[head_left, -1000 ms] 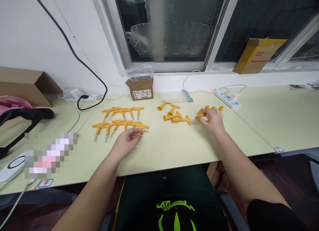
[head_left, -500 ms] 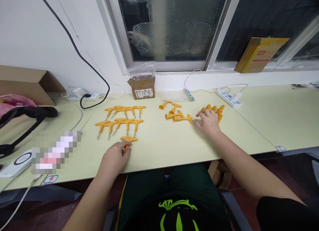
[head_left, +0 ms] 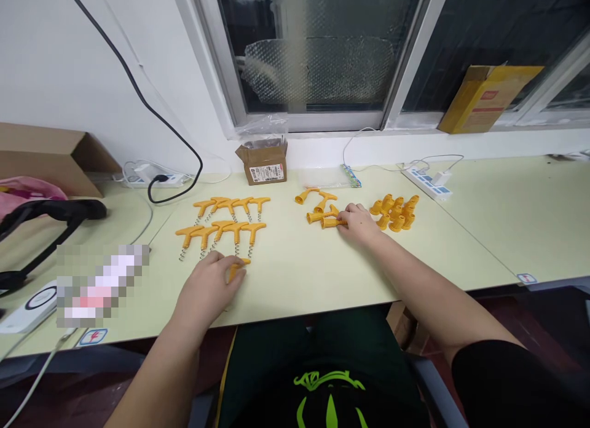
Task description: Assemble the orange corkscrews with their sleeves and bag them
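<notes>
Near the table's front edge, my left hand is closed around a yellow T-handled corkscrew; its lower part is hidden by my fingers. Two rows of the same corkscrews, metal spirals bare, lie just beyond: a back row and a nearer row. My right hand has its fingers closed on the handle end of a yellow corkscrew in a sleeve. Touching or close to it are another sleeved corkscrew and two more behind. Right of that hand stands a cluster of yellow sleeves.
A small cardboard box and a clear plastic bag sit near the wall. Power strips with cables lie at the back. To the left are a black strap, a white round-topped device and a blurred-out object.
My right hand has moved left from the sleeve cluster to the sleeved corkscrews, uncovering the cluster. My left hand has turned slightly over its corkscrew, covering more of the handle.
</notes>
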`<state>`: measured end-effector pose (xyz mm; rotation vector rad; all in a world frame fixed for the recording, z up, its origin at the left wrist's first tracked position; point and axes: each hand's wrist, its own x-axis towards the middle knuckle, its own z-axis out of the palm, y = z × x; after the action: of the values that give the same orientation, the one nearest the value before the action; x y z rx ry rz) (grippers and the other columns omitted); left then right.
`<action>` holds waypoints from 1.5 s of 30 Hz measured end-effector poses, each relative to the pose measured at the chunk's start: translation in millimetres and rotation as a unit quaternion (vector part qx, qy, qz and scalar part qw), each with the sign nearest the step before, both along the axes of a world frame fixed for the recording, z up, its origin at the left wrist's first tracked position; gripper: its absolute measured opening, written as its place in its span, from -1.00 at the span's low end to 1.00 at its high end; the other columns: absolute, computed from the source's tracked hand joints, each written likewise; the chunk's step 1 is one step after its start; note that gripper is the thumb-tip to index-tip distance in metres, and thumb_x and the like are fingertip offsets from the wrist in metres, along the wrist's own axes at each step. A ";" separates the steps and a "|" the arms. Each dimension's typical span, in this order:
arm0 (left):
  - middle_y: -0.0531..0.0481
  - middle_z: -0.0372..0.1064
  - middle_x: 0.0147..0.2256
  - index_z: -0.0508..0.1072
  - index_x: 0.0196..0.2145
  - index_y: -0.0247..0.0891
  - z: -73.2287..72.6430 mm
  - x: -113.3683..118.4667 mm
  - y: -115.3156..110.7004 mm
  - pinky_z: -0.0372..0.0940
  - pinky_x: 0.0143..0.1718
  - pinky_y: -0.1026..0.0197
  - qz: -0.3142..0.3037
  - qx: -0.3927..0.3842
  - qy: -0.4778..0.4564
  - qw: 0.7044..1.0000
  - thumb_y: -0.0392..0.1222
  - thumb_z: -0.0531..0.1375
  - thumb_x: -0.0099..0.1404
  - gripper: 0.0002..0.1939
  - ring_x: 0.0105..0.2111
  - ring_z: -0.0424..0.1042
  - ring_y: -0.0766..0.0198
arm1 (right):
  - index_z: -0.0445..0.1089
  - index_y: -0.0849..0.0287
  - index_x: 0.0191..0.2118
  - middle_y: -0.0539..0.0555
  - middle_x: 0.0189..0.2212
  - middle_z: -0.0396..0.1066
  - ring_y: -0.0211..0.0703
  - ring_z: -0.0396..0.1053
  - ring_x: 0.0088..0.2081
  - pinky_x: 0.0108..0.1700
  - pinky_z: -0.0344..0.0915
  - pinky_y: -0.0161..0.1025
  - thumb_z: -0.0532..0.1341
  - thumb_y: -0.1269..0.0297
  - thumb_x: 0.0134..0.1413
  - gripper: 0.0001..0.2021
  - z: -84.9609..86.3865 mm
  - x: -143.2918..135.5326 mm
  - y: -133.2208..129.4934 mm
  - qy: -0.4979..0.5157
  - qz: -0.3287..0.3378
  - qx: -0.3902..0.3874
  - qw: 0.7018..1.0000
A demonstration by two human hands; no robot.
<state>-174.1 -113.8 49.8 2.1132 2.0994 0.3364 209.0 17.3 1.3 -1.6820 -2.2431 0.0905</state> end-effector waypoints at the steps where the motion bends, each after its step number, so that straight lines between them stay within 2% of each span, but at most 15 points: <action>1: -0.13 0.42 -0.16 0.58 -0.12 -0.09 8.4 7.2 1.6 0.32 -0.13 0.04 -0.008 0.021 -0.007 1.000 0.08 0.11 0.34 -0.66 -0.10 0.46 -0.04 | 0.58 0.14 -0.12 0.29 -0.12 0.41 0.25 0.27 -0.01 0.07 0.24 0.14 0.26 0.31 0.13 -0.78 0.3 0.0 2.0 0.002 0.002 -0.001 1.000; 5: -0.08 0.44 -0.15 0.55 -0.12 -0.07 39.6 55.1 15.1 0.30 -0.10 0.04 -0.093 0.075 -0.088 0.989 0.04 0.16 0.34 -0.73 -0.04 0.42 -0.04 | 0.56 0.12 -0.26 0.26 -0.15 0.43 0.20 0.31 -0.04 0.05 0.26 0.11 0.34 0.23 0.08 -0.87 10.8 -1.4 12.6 0.060 0.041 0.010 0.997; 7: -0.08 0.43 -0.10 0.53 -0.06 -0.07 42.3 85.4 31.3 0.31 -0.05 0.03 -0.136 0.091 -0.155 0.974 0.00 0.19 0.34 -0.73 -0.02 0.41 -0.02 | 0.50 0.12 -0.30 0.18 -0.23 0.45 0.08 0.35 -0.14 -0.03 0.31 0.02 0.33 0.15 0.10 -0.85 17.5 -6.3 16.8 0.157 0.062 -0.012 0.986; 9: -0.12 0.40 -0.03 0.48 0.03 -0.09 31.9 115.0 54.5 0.31 -0.01 0.02 -0.158 0.115 -0.238 0.951 -0.05 0.23 0.32 -0.67 0.02 0.39 -0.01 | 0.44 0.12 -0.31 0.08 -0.35 0.44 -0.08 0.36 -0.30 -0.19 0.32 -0.12 0.31 0.07 0.13 -0.78 20.0 -14.3 18.4 0.310 0.072 -0.062 0.946; 12: -0.18 0.36 0.05 0.41 0.09 -0.14 0.0 149.2 92.3 0.31 0.05 -0.01 -0.176 0.090 -0.351 0.915 -0.10 0.32 0.23 -0.52 0.07 0.38 -0.01 | 0.37 0.12 -0.28 -0.04 -0.47 0.42 -0.25 0.30 -0.49 -0.39 0.25 -0.26 0.36 0.01 0.04 -0.69 14.0 -26.5 15.8 0.528 0.073 -0.130 0.836; 14: -0.23 0.34 0.08 0.38 0.09 -0.18 -21.6 161.9 109.9 0.32 0.06 -0.01 -0.167 0.066 -0.418 0.890 -0.10 0.35 0.21 -0.49 0.11 0.36 -0.01 | 0.34 0.10 -0.20 -0.10 -0.50 0.44 -0.29 0.31 -0.54 -0.45 0.25 -0.30 0.44 0.05 -0.11 -0.59 7.8 -31.6 12.6 0.616 0.062 -0.158 0.769; 16: -0.24 0.33 0.09 0.37 0.07 -0.19 -36.2 167.2 117.1 0.34 0.03 0.03 -0.170 0.046 -0.468 0.866 -0.08 0.35 0.23 -0.52 0.11 0.36 0.02 | 0.29 0.06 -0.13 -0.12 -0.48 0.48 -0.27 0.37 -0.54 -0.45 0.32 -0.29 0.51 0.12 -0.24 -0.46 4.3 -33.8 9.5 0.665 0.044 -0.187 0.722; 19: -0.22 0.34 0.11 0.39 0.04 -0.19 -42.4 167.8 113.3 0.37 0.00 0.09 -0.195 0.042 -0.493 0.847 -0.07 0.38 0.20 -0.51 0.07 0.40 0.07 | 0.27 0.04 -0.14 -0.06 -0.43 0.53 -0.21 0.46 -0.48 -0.40 0.43 -0.24 0.54 0.14 -0.25 -0.44 6.6 -34.7 6.0 0.696 0.044 -0.226 0.680; 23: -0.13 0.46 -0.03 0.46 -0.07 -0.20 -40.4 167.1 107.8 0.37 -0.12 0.18 -0.185 0.074 -0.493 0.847 -0.10 0.36 0.21 -0.66 -0.10 0.46 0.16 | 0.34 0.08 -0.23 0.02 -0.43 0.50 -0.18 0.50 -0.43 -0.36 0.49 -0.22 0.44 -0.07 -0.04 -0.58 13.0 -35.9 4.9 0.714 0.051 -0.262 0.647; 26: -0.05 0.50 -0.21 0.49 -0.11 -0.22 -44.6 166.9 113.8 0.33 -0.22 0.22 -0.145 0.064 -0.518 0.841 -0.08 0.32 0.24 -0.71 -0.27 0.45 0.22 | 0.32 0.08 -0.30 -0.12 -0.60 0.26 -0.29 0.32 -0.59 -0.54 0.35 -0.31 0.45 -0.09 -0.04 -0.58 14.0 -34.2 5.9 0.712 0.008 -0.273 0.647; 29: -0.06 0.52 -0.20 0.49 -0.10 -0.25 -50.7 166.8 123.6 0.33 -0.20 0.23 -0.121 0.059 -0.551 0.823 -0.06 0.32 0.24 -0.68 -0.27 0.46 0.23 | 0.26 0.07 -0.34 -0.20 -0.66 0.06 -0.37 0.08 -0.67 -0.66 0.07 -0.39 0.48 -0.07 -0.07 -0.55 14.9 -30.0 6.6 0.698 -0.034 -0.285 0.656; 33: -0.11 0.53 -0.15 0.49 -0.11 -0.29 -53.1 166.9 130.9 0.34 -0.10 0.21 -0.094 0.045 -0.621 0.777 -0.06 0.32 0.24 -0.67 -0.20 0.49 0.22 | 0.27 0.08 -0.31 -0.16 -0.64 0.13 -0.39 0.02 -0.67 -0.65 -0.10 -0.40 0.41 -0.12 -0.02 -0.56 17.4 -27.0 5.3 0.662 -0.056 -0.302 0.684; 38: -0.07 0.53 -0.26 0.49 -0.11 -0.33 -50.1 165.1 129.0 0.28 -0.32 0.27 -0.035 0.006 -0.674 0.738 -0.03 0.40 0.16 -0.58 -0.41 0.40 0.36 | 0.23 0.05 -0.29 -0.16 -0.60 0.18 -0.33 0.10 -0.58 -0.54 0.03 -0.37 0.40 -0.12 -0.05 -0.56 11.8 -28.4 6.0 0.622 0.006 -0.301 0.722; 42: 0.01 0.48 -0.37 0.49 -0.15 -0.32 -46.1 163.7 127.5 0.20 -0.44 0.31 -0.004 -0.030 -0.718 0.695 -0.01 0.47 0.08 -0.53 -0.52 0.28 0.45 | 0.21 0.02 -0.25 -0.14 -0.55 0.17 -0.26 0.13 -0.50 -0.41 0.14 -0.28 0.28 -0.21 0.12 -0.57 6.1 -26.5 7.9 0.561 0.114 -0.177 0.800; 45: -0.02 0.49 -0.37 0.50 -0.19 -0.32 -40.8 162.6 126.8 0.21 -0.45 0.34 0.015 -0.067 -0.751 0.657 -0.07 0.48 0.08 -0.58 -0.54 0.25 0.49 | 0.24 0.03 -0.15 -0.07 -0.44 0.26 -0.20 0.21 -0.41 -0.29 0.20 -0.21 0.17 -0.18 0.26 -0.63 7.8 -24.8 4.7 0.475 0.145 -0.079 0.864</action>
<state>-11.5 13.1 9.0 0.8346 0.9721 1.2803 184.2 22.0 9.2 -0.9688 -1.6802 0.9687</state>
